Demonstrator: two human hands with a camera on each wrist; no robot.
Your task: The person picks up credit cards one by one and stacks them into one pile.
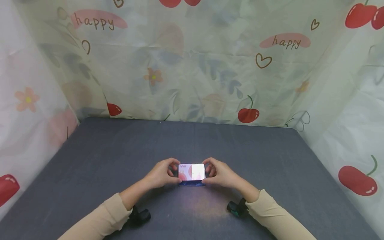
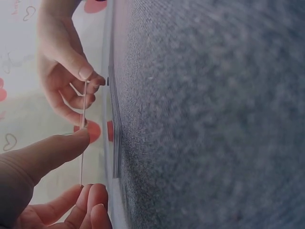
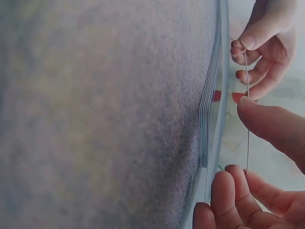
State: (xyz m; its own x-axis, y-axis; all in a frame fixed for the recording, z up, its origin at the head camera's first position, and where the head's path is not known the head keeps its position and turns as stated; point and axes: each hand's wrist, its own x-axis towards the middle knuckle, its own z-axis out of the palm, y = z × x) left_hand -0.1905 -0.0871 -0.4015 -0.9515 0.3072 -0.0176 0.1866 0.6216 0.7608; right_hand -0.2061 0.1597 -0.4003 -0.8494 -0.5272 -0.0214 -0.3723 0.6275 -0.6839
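Note:
A thin glossy card [image 1: 185, 172] with a pink and white print catches the light near the middle in the head view. My left hand [image 1: 161, 174] pinches its left edge, thumb at the near corner and fingertips at the far one. On the opposite edge, my right hand [image 1: 222, 174] grips it the same way. Both wrist views show this card [image 2: 81, 164] edge-on as a fine line, held apart from the table. Beneath it lies a low stack of thin cards [image 3: 208, 112], its dark blue top [image 1: 192, 183] showing at the near side.
The dark grey tabletop [image 1: 126, 143] stretches around the hands on all sides. Printed cloth [image 1: 192, 83] hangs behind the far edge and along both sides. Black wrist-worn cameras [image 1: 140, 216] sit by the cuffs of the beige sleeves [image 1: 103, 213].

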